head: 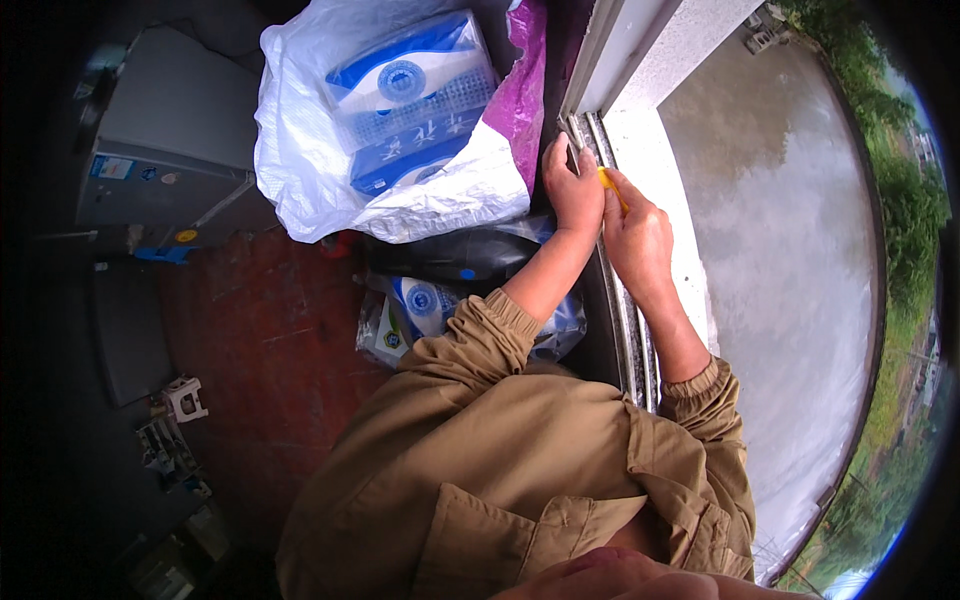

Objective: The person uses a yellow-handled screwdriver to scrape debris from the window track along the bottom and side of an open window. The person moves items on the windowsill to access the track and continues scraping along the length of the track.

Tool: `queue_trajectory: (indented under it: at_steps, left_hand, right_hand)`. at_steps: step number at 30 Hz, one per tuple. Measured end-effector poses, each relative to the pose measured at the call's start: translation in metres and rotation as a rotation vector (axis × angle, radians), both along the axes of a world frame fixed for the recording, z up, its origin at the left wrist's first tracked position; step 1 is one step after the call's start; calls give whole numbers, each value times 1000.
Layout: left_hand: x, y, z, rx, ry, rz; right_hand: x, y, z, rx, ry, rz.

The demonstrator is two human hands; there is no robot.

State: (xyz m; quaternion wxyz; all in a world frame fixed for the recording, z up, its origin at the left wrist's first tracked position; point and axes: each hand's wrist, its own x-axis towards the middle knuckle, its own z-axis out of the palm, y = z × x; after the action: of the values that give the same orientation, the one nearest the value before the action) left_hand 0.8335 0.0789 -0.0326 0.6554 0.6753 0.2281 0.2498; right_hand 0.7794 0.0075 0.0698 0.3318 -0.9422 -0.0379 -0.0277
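Note:
My right hand point(637, 232) grips a small yellow-handled tool point(604, 178), whose type and working end cannot be made out. Touching it from the left, my left hand point(574, 184) has its fingers on the window's sliding track point(630, 322), close to the lower end of the frame upright point(600, 56). Whether the left fingers pinch something there cannot be told. The metal track runs below both hands along the white sill point(652, 180).
Left of the window stands a large white and purple plastic sack point(315, 150) holding blue-and-white packs point(405, 82). Below it lie a black bag point(450, 255) and more wrapped packs point(424, 300). A grey refrigerator point(172, 112) and a small white stool point(185, 399) stand farther left on the reddish floor point(270, 360).

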Motion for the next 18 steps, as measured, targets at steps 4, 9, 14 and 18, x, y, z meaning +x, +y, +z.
queue_trajectory:
  at_steps: [4, 9, 14, 18]
  left_hand:
    - [2, 1, 0, 119, 15, 67]
    - [9, 2, 8, 275, 131, 7]
    - [17, 4, -1, -90, 44, 8]
    - [15, -2, -14, -222, -71, 55]
  right_hand:
    - [3, 1, 2, 43, 11, 3]
    - [10, -1, -5, 109, -79, 5]
    - [13, 4, 12, 118, 32, 35]
    - [10, 4, 6, 201, -32, 63]
